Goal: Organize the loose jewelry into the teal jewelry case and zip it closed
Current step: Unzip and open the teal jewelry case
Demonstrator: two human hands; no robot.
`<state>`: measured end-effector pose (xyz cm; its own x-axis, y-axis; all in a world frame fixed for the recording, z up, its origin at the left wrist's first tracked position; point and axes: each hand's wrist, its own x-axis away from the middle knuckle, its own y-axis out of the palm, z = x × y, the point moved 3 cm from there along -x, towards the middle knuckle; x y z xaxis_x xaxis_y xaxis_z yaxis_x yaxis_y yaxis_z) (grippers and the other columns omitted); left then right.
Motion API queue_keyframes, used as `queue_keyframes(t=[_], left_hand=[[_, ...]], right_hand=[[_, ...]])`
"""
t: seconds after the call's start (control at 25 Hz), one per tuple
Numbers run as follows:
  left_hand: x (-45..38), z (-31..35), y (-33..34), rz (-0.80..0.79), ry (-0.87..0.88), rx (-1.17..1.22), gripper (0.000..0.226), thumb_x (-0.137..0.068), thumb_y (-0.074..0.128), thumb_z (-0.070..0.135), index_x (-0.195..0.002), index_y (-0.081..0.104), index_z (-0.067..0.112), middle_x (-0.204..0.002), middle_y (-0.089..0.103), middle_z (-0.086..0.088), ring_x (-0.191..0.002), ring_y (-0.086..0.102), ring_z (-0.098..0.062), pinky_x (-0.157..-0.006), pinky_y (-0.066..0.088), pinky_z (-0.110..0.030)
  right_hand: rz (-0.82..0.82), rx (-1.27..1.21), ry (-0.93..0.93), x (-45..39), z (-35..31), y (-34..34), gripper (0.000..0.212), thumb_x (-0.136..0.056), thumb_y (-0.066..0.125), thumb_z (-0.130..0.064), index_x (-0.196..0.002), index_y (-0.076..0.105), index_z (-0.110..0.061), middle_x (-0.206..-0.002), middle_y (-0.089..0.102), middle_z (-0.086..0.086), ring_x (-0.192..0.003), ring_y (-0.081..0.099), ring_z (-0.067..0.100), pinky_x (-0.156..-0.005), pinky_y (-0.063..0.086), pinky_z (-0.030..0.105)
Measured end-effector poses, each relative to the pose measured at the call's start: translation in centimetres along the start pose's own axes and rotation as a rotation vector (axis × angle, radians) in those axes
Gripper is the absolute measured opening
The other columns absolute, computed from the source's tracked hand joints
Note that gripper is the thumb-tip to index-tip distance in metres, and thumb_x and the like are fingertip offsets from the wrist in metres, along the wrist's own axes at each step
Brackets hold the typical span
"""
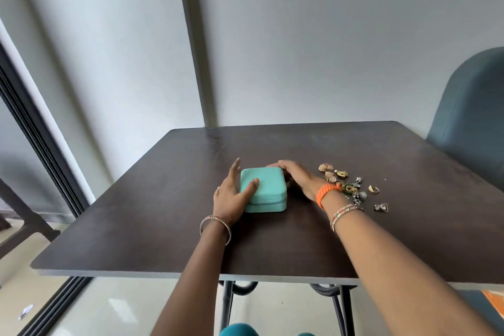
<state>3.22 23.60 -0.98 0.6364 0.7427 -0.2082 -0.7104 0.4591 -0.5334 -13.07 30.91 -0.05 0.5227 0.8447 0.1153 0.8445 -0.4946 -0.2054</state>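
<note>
A teal jewelry case [268, 185] lies closed on the dark table [163, 215], its zip seam running along the front edge. My left hand [231, 196] rests against the case's left side, thumb on the lid and fingers spread. My right hand [294, 176] lies against the case's far right corner, fingers flat over the top edge. To the right of that wrist sits a loose pile of jewelry [347, 184]: gold earrings, silver studs, a ring [373, 189] and a triangular pendant [381, 207].
A blue-grey chair [474, 117] stands at the table's far right corner. The wall is close behind the table. A dark sliding-door frame [35, 131] runs down the left. An orange item [495, 303] shows at the lower right.
</note>
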Motion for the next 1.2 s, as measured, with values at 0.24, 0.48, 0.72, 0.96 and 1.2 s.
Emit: queue_keyframes(t=[0.24, 0.48, 0.72, 0.96, 1.2], left_hand=[[0.0, 0.1, 0.3, 0.016, 0.001, -0.044, 0.072, -0.066, 0.033, 0.071, -0.13, 0.043, 0.04, -0.13, 0.057, 0.006, -0.118, 0.051, -0.019, -0.111, 0.026, -0.043], [-0.1, 0.0, 0.4, 0.043, 0.009, -0.053, 0.058, -0.075, 0.039, 0.058, -0.13, 0.044, 0.039, -0.126, 0.058, 0.004, -0.117, 0.052, -0.021, -0.111, 0.028, -0.043], [-0.4, -0.8, 0.8, 0.038, -0.014, 0.0, 0.059, -0.065, 0.037, 0.069, -0.12, 0.045, 0.048, -0.111, 0.056, 0.013, -0.111, 0.053, -0.024, -0.105, 0.037, -0.043], [-0.5, -0.4, 0.6, 0.061, -0.025, -0.026, 0.056, -0.067, 0.038, 0.061, -0.119, 0.047, 0.043, -0.11, 0.058, 0.006, -0.107, 0.053, -0.027, -0.104, 0.036, -0.043], [-0.5, -0.6, 0.8, 0.063, -0.039, -0.012, 0.056, -0.066, 0.04, 0.061, -0.118, 0.048, 0.045, -0.119, 0.059, 0.002, -0.109, 0.053, -0.028, -0.103, 0.038, -0.042]], right_hand=[[-0.3, 0.04, 0.188, -2.2, -1.0, -1.7, 0.03, -0.093, 0.039, -0.003, -0.106, 0.065, -0.006, -0.095, 0.061, 0.003, -0.087, 0.055, 0.013, -0.079, 0.044, 0.025], [-0.245, 0.553, -0.01, -2.9, -1.3, -3.0, 0.035, -0.089, 0.049, 0.009, -0.112, 0.068, -0.008, -0.099, 0.07, 0.01, -0.077, 0.057, 0.01, -0.069, 0.047, 0.026], [0.036, 0.568, -0.171, -1.6, -1.3, -3.9, 0.017, -0.085, 0.068, -0.012, -0.096, 0.073, 0.0, -0.089, 0.072, 0.012, -0.07, 0.057, 0.006, -0.066, 0.045, 0.019], [0.246, 0.824, -0.376, 3.4, -1.9, -4.3, 0.009, -0.079, 0.068, -0.019, -0.081, 0.076, -0.016, -0.078, 0.072, -0.001, -0.067, 0.06, 0.008, -0.065, 0.049, 0.026], [0.322, 0.877, -0.375, 9.6, -0.7, -2.6, 0.01, -0.08, 0.065, -0.029, -0.078, 0.074, -0.023, -0.076, 0.069, -0.011, -0.071, 0.058, 0.008, -0.057, 0.039, 0.022]])
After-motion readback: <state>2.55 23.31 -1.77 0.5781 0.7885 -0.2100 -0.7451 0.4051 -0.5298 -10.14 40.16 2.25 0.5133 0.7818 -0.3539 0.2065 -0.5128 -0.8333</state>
